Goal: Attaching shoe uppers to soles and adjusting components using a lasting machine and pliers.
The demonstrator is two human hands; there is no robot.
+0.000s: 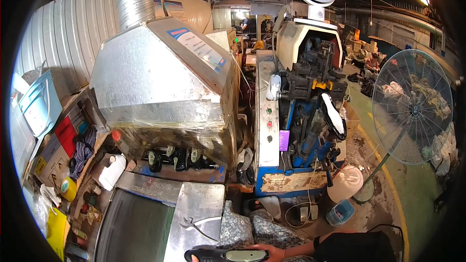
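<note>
At the lower edge, a black shoe upper on a grey-green last (pixel 237 254) lies sideways across my lap. My right hand (pixel 273 252) is closed round its right end. Only a fingertip of my left hand (pixel 194 258) shows, pressed against the shoe's left end; the rest is cut off by the frame. Lasting pincers (pixel 200 226) with pale handles rest apart from both hands on the bare metal plate (pixel 190 199), just beyond the shoe. That plate borders a dark conveyor belt (pixel 133 228).
A metal hood (pixel 160 77) stands over several lasted shoes (pixel 182 159). Right of it, a blue machine (pixel 301 165) bears a shoe with a white underside (pixel 333 116). A pedestal fan (pixel 412 106), a plastic jug (pixel 345 184) and a blue bin (pixel 341 212) occupy the floor. A white canister (pixel 109 171) sits left.
</note>
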